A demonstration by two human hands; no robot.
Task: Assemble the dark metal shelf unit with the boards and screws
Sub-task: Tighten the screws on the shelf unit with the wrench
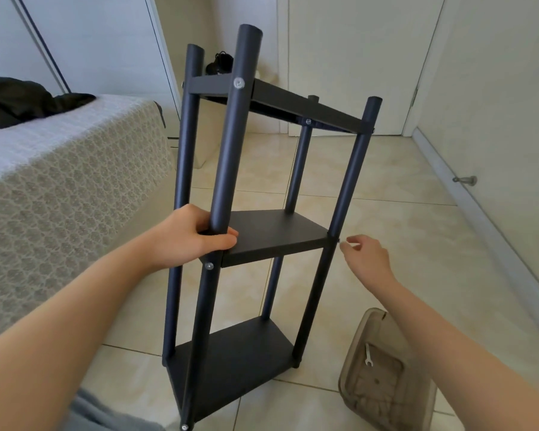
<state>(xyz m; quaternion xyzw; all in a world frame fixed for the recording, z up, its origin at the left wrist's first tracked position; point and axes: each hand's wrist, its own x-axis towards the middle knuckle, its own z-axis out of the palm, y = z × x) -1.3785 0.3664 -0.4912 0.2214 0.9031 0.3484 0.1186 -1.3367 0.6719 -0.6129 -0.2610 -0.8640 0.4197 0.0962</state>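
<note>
The dark metal shelf unit stands upright on the tiled floor, slightly tilted, with several round posts and three dark boards. My left hand grips the near front post just above the middle board. Silver screw heads show on that post at the top board and below my hand. My right hand hovers with relaxed fingers beside the right front post, its fingertips close to a small screw at the middle board's corner. The bottom board rests near the floor.
A translucent plastic tray lies on the floor at the lower right with a small wrench in it. A bed with a patterned cover stands on the left. White doors and a wall door stop lie beyond.
</note>
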